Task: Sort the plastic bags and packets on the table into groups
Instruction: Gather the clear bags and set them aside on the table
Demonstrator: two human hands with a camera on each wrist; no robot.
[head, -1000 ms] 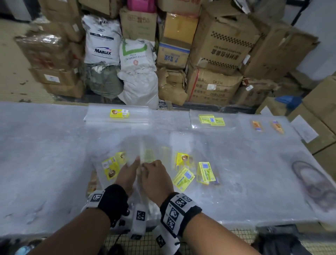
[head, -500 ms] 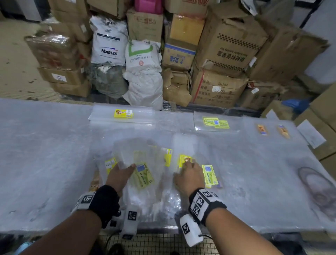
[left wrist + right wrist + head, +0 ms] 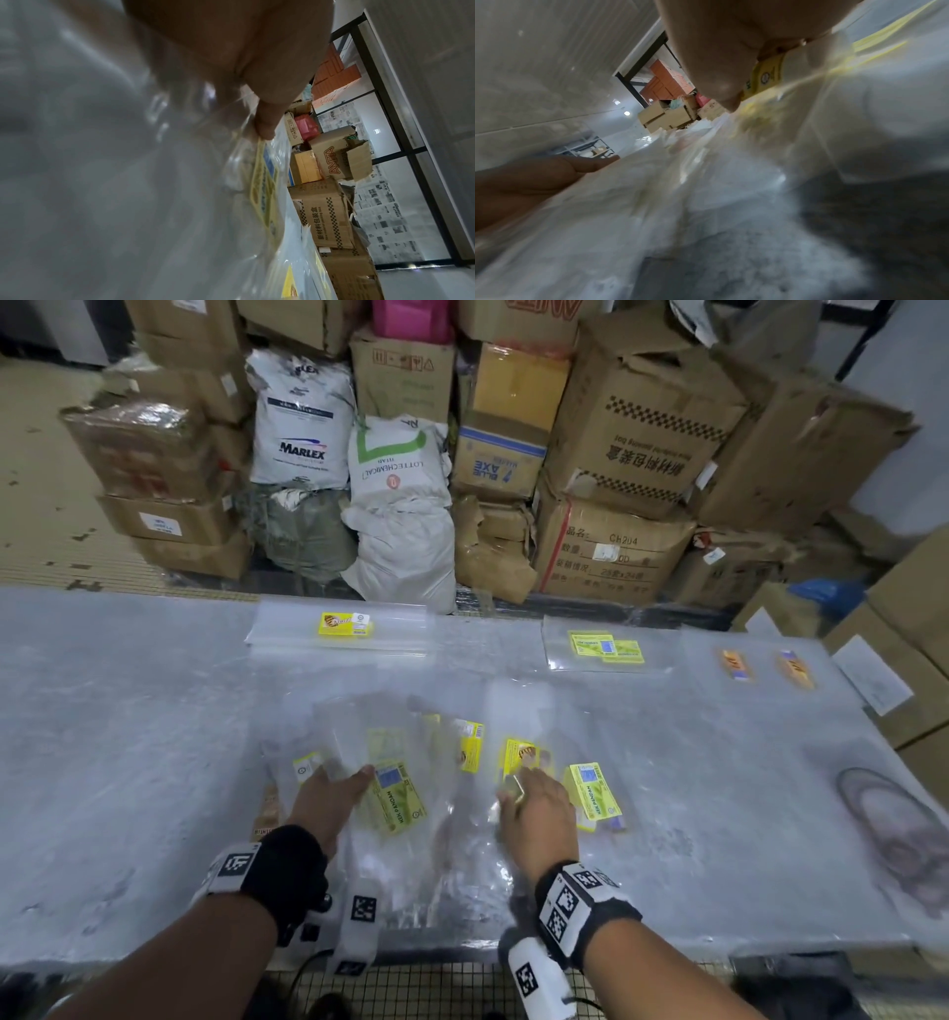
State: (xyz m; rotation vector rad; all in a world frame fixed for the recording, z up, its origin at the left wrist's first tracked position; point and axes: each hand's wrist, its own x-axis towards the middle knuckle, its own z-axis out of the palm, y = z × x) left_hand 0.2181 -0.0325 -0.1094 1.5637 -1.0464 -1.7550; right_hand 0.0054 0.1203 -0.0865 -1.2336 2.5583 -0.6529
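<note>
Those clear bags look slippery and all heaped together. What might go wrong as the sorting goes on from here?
1. The clear bags in the near pile overlap, so the left hand may drag several at once.
2. The pile reaches the table's front edge; loose bags may slide off.
3. The yellow labels look alike, so a bag under the right hand may join the wrong far group.

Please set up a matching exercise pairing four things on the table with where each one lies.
Things:
1. single yellow-label bag
2. pair of green-label bags
3. two orange-label packets
4. Kek Pandan bag

Places:
A. far right of the table
B. far edge, left of centre
C. in the near pile, beside the left hand
D. far edge, right of centre

Pairs: 1-B, 2-D, 3-A, 4-C
</note>
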